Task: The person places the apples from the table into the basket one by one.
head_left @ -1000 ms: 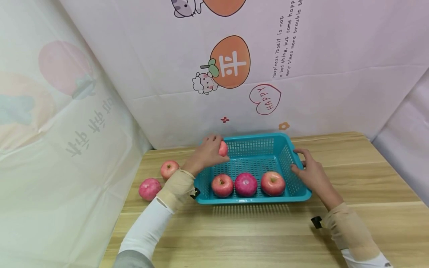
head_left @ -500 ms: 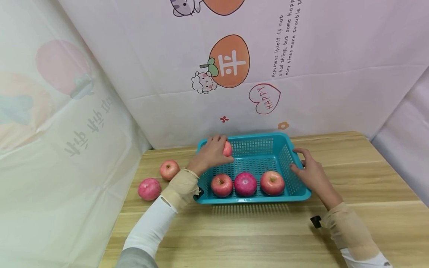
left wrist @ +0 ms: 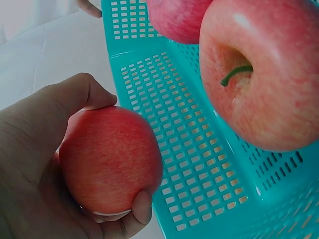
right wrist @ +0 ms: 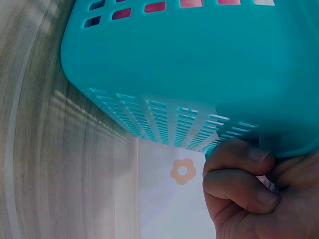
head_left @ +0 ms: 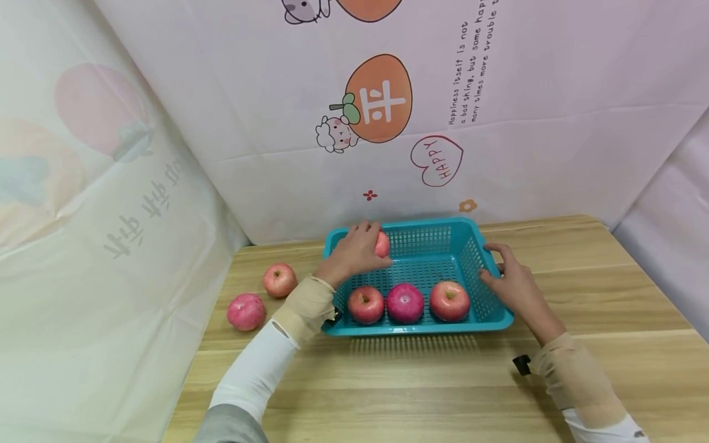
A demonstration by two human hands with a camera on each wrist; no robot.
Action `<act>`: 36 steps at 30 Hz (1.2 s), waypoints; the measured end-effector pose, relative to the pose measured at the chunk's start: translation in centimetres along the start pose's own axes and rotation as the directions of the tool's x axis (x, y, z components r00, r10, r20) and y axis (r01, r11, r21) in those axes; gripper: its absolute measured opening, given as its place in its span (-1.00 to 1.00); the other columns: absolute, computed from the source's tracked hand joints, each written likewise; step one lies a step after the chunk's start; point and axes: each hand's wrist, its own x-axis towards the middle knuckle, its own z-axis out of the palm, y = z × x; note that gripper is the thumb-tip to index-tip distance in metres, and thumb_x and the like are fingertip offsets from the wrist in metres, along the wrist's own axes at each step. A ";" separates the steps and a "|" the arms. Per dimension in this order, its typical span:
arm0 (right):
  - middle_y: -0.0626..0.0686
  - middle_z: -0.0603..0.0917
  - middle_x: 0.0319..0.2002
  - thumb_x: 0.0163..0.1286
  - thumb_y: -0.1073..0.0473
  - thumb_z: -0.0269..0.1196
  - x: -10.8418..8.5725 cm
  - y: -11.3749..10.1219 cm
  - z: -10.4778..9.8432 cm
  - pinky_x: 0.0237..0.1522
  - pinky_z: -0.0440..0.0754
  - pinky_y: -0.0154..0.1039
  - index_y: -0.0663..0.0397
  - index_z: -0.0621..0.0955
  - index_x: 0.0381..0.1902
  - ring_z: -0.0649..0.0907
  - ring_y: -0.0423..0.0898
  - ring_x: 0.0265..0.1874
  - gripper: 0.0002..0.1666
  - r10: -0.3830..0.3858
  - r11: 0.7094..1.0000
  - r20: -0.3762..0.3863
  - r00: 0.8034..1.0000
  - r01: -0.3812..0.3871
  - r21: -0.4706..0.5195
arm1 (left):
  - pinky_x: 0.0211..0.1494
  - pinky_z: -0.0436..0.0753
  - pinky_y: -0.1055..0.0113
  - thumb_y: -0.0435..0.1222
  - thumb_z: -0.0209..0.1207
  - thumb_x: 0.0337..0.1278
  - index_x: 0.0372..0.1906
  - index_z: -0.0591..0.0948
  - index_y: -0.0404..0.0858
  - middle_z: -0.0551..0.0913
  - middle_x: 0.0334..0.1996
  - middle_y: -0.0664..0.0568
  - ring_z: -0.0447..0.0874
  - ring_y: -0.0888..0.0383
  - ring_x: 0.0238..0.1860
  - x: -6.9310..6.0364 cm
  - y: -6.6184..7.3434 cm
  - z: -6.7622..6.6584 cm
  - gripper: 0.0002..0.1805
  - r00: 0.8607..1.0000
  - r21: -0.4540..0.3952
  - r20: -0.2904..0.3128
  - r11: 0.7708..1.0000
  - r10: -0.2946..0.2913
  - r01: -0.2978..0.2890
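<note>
A red apple [head_left: 382, 245] is in my left hand [head_left: 354, 253], above the back left part of a teal plastic basket [head_left: 421, 331]. Seen from the left wrist, thumb and fingers curl around this apple [left wrist: 112, 159]. My right hand [head_left: 516, 288] grips the basket's right rim; its curled fingers [right wrist: 239, 189] show in the right wrist view. Along the basket's front side sit a red apple [head_left: 365, 305], a darker pink apple [head_left: 405, 303] and another red apple [head_left: 450, 301].
Left of the basket, a red apple [head_left: 279, 280] and a pink one [head_left: 246, 312] lie on the wooden table [head_left: 388, 394]. A white printed cloth [head_left: 277, 184] hangs right behind the basket, and more cloth [head_left: 111, 295] hangs at the left.
My left hand has moved slightly right with the apple, farther in over the basket. The right hand and the basket have stayed in place.
</note>
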 end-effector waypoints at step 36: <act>0.60 0.58 0.24 0.66 0.05 0.16 0.0 0.0 0.1 -0.11 0.79 0.24 0.16 0.11 0.67 0.74 0.42 0.05 -0.19 0.023 1.000 0.018 1.000 -0.023 -0.002 | 0.30 0.68 -0.08 0.13 0.36 0.28 0.57 0.35 -0.16 0.43 0.45 -0.08 0.38 -0.10 0.45 3.0 3.0 1.2 -0.11 0.999 0.018 0.008 0.999 0.036 -0.036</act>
